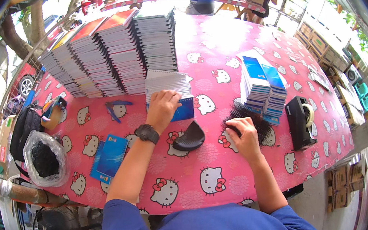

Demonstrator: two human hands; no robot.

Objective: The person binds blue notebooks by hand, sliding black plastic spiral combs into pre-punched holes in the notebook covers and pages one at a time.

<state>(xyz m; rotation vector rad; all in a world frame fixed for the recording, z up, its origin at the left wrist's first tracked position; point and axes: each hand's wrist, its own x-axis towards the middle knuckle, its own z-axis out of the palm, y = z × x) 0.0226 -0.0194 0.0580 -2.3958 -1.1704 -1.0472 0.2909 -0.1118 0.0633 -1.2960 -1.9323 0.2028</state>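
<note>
In the head view, the left hand (163, 109) curls over blue notebooks (186, 109) in front of tall stacks (121, 51) on the pink table (158, 165); the right hand (244, 134), fingers bent, touches black coils (263, 125). Whether either pinches anything, I cannot tell.

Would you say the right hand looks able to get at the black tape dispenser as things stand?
Probably yes: the right hand is at the black coils, and only these and pink tablecloth seem to lie between it and the tape dispenser; the blue notebooks stand beyond that path.
</note>
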